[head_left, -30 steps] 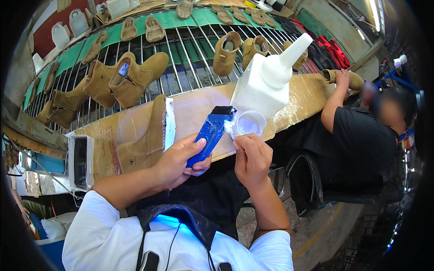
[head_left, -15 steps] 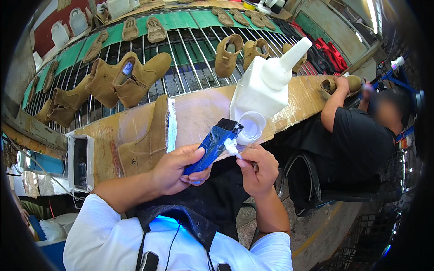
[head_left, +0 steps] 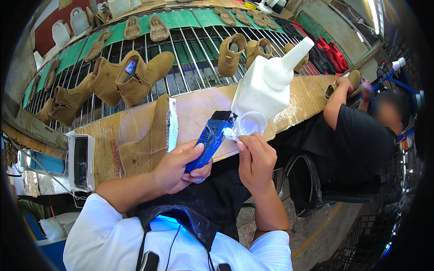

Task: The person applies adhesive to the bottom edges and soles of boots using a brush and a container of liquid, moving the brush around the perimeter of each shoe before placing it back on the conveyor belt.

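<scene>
My left hand (head_left: 183, 165) is wrapped round a blue block-shaped tool (head_left: 209, 143) with a grid-patterned side and a black end; its exact kind is unclear. Between the thumb and fingers of my right hand (head_left: 257, 159) is a thin stick with a white fluffy wad (head_left: 229, 133) on its tip, like a large cotton swab. The wad appears to meet the tool's right side, near the black end. Just beyond it, a small clear cup (head_left: 254, 122) stands by a white plastic bottle (head_left: 262, 86) with a long nozzle. A tan boot (head_left: 143, 153) lies left of my hands.
Cardboard (head_left: 199, 101) covers the bench. Behind it, tan boots (head_left: 141, 77) and shoes (head_left: 231, 55) stand on a metal-bar rack (head_left: 190, 58), with soles (head_left: 158, 29) on a green strip. A white-framed box (head_left: 81, 161) is at left. At right a co-worker (head_left: 366, 135) holds a tan shoe.
The blue tool has turned a little more upright in my left hand. My right hand has shifted slightly left and up with the swab. The co-worker's shoe has tilted.
</scene>
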Motion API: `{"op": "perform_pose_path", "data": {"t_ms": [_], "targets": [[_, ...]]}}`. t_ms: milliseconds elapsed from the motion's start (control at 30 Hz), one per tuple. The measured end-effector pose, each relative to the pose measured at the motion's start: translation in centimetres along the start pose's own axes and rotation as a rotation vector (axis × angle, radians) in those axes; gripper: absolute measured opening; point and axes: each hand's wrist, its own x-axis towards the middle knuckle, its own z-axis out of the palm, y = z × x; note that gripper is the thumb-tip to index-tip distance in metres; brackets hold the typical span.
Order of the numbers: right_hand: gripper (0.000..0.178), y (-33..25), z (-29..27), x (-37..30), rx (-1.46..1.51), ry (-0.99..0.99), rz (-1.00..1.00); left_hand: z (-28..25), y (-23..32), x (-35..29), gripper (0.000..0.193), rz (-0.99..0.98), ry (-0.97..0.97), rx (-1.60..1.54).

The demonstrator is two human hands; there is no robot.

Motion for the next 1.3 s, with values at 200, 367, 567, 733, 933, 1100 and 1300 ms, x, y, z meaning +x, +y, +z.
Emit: {"op": "perform_pose_path", "data": {"t_ms": [200,367,567,733,933,1100,1300], "targets": [[0.007,0.0,-0.5,0.1,0.057,-0.198,-0.091,0.3,0.4,0.0,0.030,0.076,0.132,0.101],[0.009,-0.3,-0.6,-1.3,0.215,-0.169,-0.059,-0.5,1.1,0.0,0.030,0.062,0.013,-0.036],[0.009,-0.4,0.2,-0.6,0.011,-0.035,0.049,0.0,0.8,-0.5,0.031,0.000,0.019,-0.025],[0.010,-1.1,0.7,-0.6,-0.057,-0.099,-0.043,0.2,0.8,-0.5,0.031,0.047,0.077,0.048],[0.010,-1.5,-0.2,-1.0,0.272,-0.181,0.081,-0.1,0.9,-0.7,0.031,0.049,0.049,0.046],[0.010,-1.8,-0.5,-0.9,0.262,-0.084,0.097,0.2,0.9,-0.7,0.031,0.045,0.038,0.031],[0.010,-1.5,-0.3,-1.1,0.331,-0.040,0.122,0.0,0.9,-1.0,0.031,0.025,0.023,-0.009]]}}
